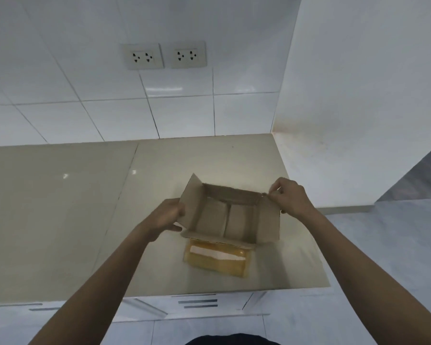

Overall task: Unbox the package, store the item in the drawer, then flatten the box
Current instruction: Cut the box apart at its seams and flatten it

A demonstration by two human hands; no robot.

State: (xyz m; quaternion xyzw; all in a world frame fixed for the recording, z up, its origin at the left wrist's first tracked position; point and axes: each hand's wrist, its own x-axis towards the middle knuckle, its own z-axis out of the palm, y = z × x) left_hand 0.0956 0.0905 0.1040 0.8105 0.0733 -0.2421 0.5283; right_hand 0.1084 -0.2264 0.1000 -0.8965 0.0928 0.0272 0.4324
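- The beige counter (60, 220) fills the middle of the view, with a white tiled wall (85, 108) beyond it and two socket plates (164, 56) high on that wall.
- Below the near edge of the counter, white drawer fronts (197, 303) with slim bar handles show (whether any of them is open cannot be told from here).
- The cardboard box (230, 215) sits towards the right end of the counter, open at the top, flaps splayed out; its inside looks empty, only the bottom flaps and their seam showing.
- The near flap (218, 257), glossy with yellowish tape and a white label strip, lies folded down flat on the counter on the near side.
- The left hand (168, 216) curls round the outside of the left flap (190, 202), fingers behind it and thumb below, closed in a loose grip on the card.
- The right hand (290, 195) pinches the far right corner of the box between thumb and fingertips, closed on the card edge there.
- Judged from the empty interior, the step in hand is the flattening.
- The box should handle as light, stiff along its panels and weak at its creases; the tape is likely slick, so bare card at the corners is the better hold, and pressing opposite corners towards each other ought to collapse it.
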